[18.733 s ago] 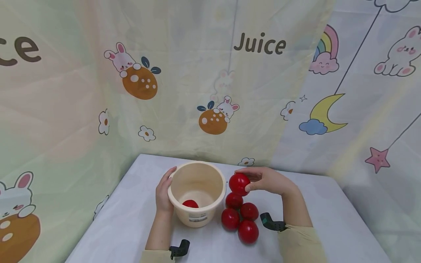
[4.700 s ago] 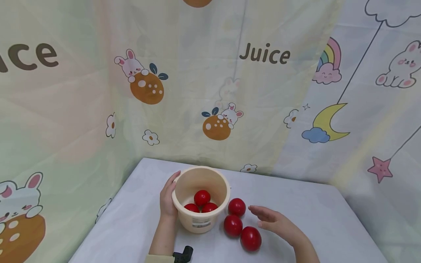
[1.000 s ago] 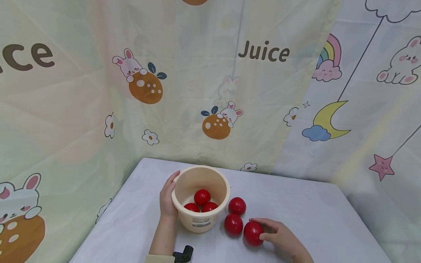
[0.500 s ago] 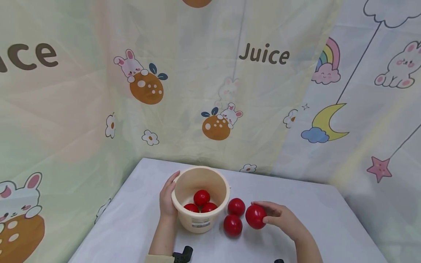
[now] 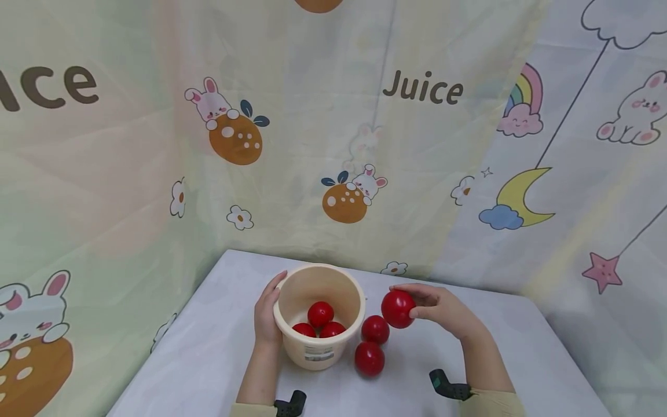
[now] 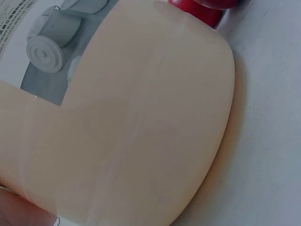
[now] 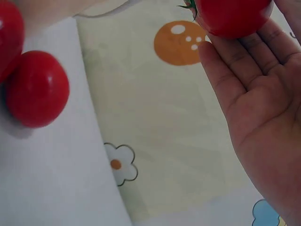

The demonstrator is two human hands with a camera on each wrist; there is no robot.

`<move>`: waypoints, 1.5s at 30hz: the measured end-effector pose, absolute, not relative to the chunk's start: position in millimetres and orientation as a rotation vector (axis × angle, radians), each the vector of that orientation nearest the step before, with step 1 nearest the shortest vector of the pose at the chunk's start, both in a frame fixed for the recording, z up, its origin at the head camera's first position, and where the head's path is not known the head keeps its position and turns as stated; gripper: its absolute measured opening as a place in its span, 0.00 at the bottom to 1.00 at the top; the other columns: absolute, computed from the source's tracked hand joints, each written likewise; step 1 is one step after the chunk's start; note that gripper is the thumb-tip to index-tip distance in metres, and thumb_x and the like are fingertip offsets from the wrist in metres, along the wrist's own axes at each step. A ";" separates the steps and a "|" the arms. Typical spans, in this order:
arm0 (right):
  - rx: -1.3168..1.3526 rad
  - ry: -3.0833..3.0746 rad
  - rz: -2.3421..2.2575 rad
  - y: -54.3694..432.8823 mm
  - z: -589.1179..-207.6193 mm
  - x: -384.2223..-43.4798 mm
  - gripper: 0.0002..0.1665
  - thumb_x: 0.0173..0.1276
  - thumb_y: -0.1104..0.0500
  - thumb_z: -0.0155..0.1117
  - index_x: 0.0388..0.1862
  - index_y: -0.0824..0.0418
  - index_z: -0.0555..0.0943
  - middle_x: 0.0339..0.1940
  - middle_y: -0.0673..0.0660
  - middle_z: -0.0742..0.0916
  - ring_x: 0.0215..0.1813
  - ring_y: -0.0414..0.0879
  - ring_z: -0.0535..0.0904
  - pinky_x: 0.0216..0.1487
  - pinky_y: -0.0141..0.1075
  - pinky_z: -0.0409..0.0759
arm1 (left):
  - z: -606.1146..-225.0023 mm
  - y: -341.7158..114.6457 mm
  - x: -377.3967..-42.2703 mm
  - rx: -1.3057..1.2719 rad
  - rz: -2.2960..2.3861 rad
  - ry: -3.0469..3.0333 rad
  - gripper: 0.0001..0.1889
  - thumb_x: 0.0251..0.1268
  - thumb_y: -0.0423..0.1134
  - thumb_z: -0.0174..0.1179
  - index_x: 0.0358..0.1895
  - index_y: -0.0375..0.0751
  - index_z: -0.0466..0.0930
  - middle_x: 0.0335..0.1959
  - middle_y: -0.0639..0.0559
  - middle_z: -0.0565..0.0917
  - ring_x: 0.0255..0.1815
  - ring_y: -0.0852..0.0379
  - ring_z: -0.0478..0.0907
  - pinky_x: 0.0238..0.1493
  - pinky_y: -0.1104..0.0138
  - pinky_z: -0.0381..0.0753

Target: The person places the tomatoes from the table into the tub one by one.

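Observation:
My right hand (image 5: 443, 308) grips a red tomato (image 5: 398, 308) between thumb and fingers, lifted above the table. Its green stem end (image 7: 190, 6) shows in the right wrist view. My left hand (image 5: 267, 313) holds the cream plastic bucket (image 5: 319, 353) by its left side, fingers at the rim. Inside the bucket lie three red tomatoes, one of them the rear tomato (image 5: 320, 314). Two more stand on the table right of the bucket, a far tomato (image 5: 375, 329) and a near tomato (image 5: 369, 359). A printed label (image 6: 56, 37) on the bucket wall shows in the left wrist view.
A white cloth-covered table (image 5: 208, 347) carries everything. Behind it hangs a patterned curtain (image 5: 292, 133) with cartoon rabbits and flowers, closing in the back and both sides. Black wrist cameras (image 5: 292, 403) sit on both forearms.
The right hand took hold of the nearest tomato, lifted it and moved it away from the table's front, up behind the other two. Over the longer span, two more tomatoes came into the bucket.

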State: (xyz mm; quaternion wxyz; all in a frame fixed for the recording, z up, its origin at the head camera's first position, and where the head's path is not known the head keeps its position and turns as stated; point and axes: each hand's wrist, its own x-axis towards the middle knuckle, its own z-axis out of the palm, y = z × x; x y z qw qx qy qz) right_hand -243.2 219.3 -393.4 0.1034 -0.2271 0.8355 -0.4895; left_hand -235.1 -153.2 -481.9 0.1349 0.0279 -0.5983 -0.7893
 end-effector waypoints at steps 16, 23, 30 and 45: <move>-0.834 2.368 -1.388 173.3 -347.6 -272.5 0.32 0.60 0.53 0.73 0.65 0.47 0.78 0.60 0.55 0.84 0.60 0.56 0.80 0.51 0.44 0.85 | -483.6 -153.1 -236.1 0.071 -2.263 -1.721 0.23 0.78 0.47 0.36 0.68 0.54 0.73 0.67 0.60 0.76 0.69 0.60 0.71 0.71 0.55 0.70; -0.866 2.345 -1.327 154.4 -341.6 -281.3 0.31 0.61 0.52 0.73 0.65 0.48 0.78 0.60 0.54 0.84 0.59 0.53 0.80 0.51 0.43 0.85 | -484.0 -153.2 -236.9 0.075 -2.249 -1.729 0.23 0.78 0.47 0.37 0.69 0.52 0.73 0.67 0.60 0.77 0.69 0.61 0.70 0.71 0.58 0.70; -0.855 2.350 -1.218 130.9 -337.8 -290.0 0.29 0.61 0.50 0.72 0.63 0.44 0.80 0.58 0.51 0.85 0.60 0.52 0.78 0.52 0.43 0.84 | -483.8 -153.1 -236.9 0.080 -2.232 -1.741 0.22 0.78 0.48 0.38 0.66 0.58 0.74 0.67 0.59 0.76 0.70 0.59 0.69 0.72 0.53 0.68; -0.844 2.353 -0.943 80.9 -339.4 -312.4 0.25 0.60 0.44 0.72 0.58 0.36 0.82 0.52 0.43 0.87 0.57 0.44 0.80 0.55 0.43 0.82 | -482.4 -154.1 -236.8 0.075 -2.212 -1.761 0.21 0.77 0.48 0.38 0.65 0.59 0.75 0.67 0.60 0.76 0.71 0.58 0.68 0.73 0.52 0.66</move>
